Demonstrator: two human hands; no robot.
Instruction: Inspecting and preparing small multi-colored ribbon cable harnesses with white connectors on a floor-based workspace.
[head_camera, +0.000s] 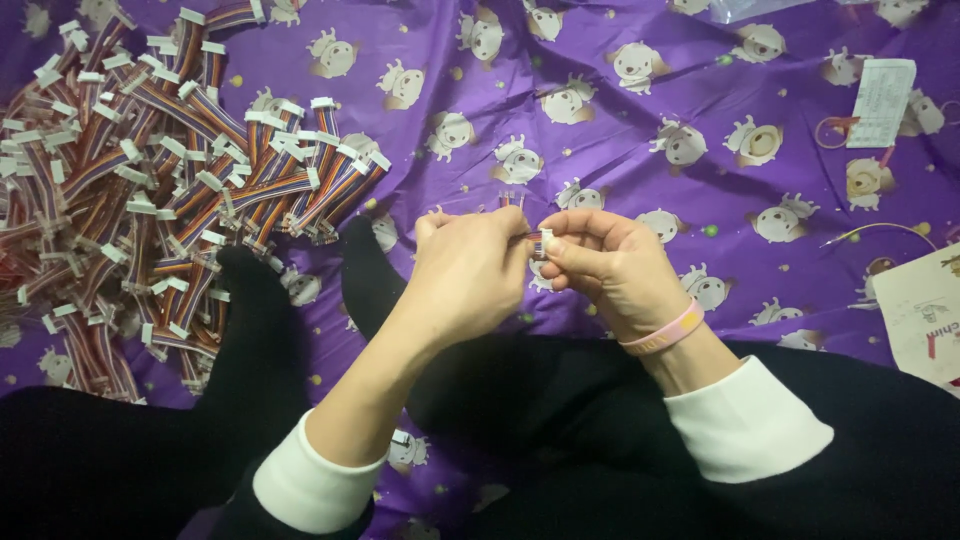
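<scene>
White connector (545, 242) between both hands

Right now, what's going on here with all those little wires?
A person sits over a purple cartoon-print cloth, working with both bare hands. The right hand pinches a small white connector between its fingertips, and the left hand meets it there, holding a short bundle of coloured wires whose ends poke up above the fingers. A big pile of finished-looking ribbon cables with white connectors lies to the left. A pink wristband is on the right wrist. Paper slips lie at the right.
</scene>
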